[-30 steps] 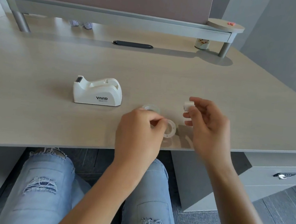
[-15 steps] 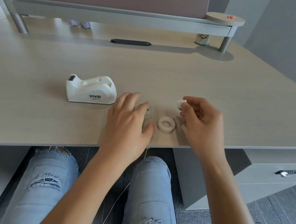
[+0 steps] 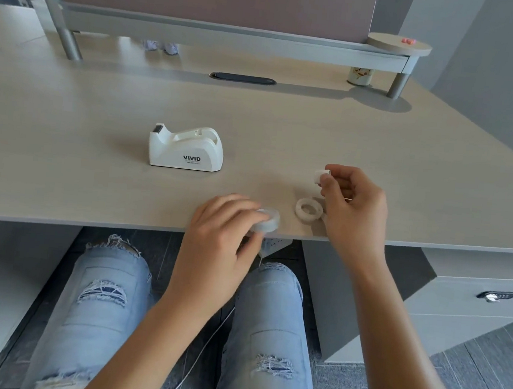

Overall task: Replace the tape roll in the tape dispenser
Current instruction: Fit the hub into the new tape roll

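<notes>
I have the white tape dispenser [image 3: 186, 150] standing on the desk [image 3: 101, 101], left of centre and a little farther back than my hands, its cradle showing no roll in it. My left hand [image 3: 223, 235] is at the near edge of the desk, fingers closed over the clear tape roll [image 3: 268, 219], which sits at the rim; I cannot tell whether it has left the surface. My right hand [image 3: 353, 203] is to the right and slightly farther away, pinching the small white spindle core [image 3: 321, 176] between thumb and fingertips, held above the desk. Just left of that hand and near it lies the spent ring [image 3: 309, 210], flat on the desk and untouched.

As I judge it, I am at the middle step: the old roll is out and set aside, and the fresh one is being taken up so the core can go into it. The next move calls for bringing my two hands together, lining the core square with the hole of the clear roll and pressing it through without tilting. The roll is slick and see-through, so I expect its hole to be hard to read. After that, the loaded core has to travel left to the dispenser's cradle.
</notes>
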